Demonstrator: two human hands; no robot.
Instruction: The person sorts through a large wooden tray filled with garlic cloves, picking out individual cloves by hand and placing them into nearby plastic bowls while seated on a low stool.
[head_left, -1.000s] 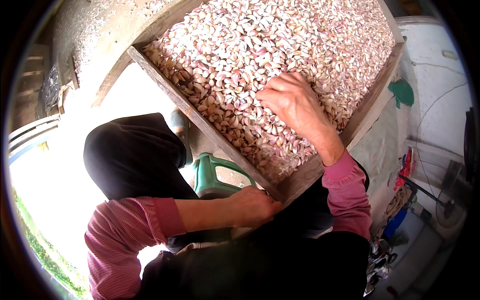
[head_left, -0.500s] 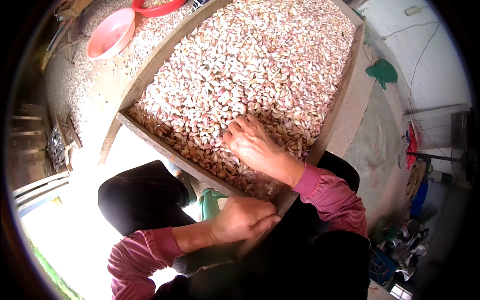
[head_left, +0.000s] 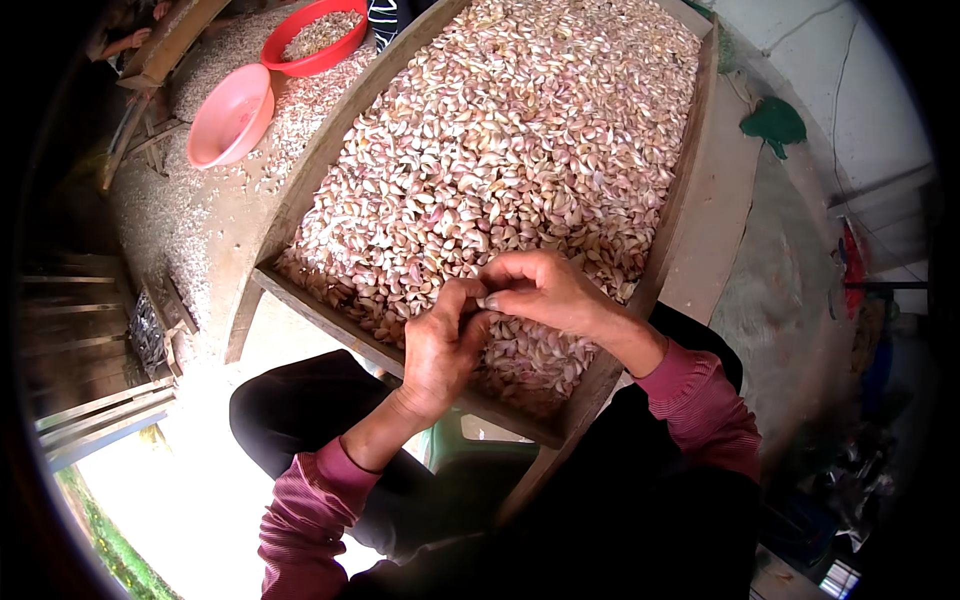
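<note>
"How was the left hand (head_left: 436,345)?"
"Pinched, meeting the pinched right hand (head_left: 550,293); on what, I couldn't tell."
"And the garlic cloves (head_left: 520,150)?"
"Beneath and beyond both hands."

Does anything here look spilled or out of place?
Yes: pale bits lie scattered across the floor near the pink basin and red basin, outside the wooden tray of garlic cloves. They may be spilled.

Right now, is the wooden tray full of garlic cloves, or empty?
Largely full: garlic cloves cover the wooden tray nearly edge to edge; exact depth I cannot tell.
</note>
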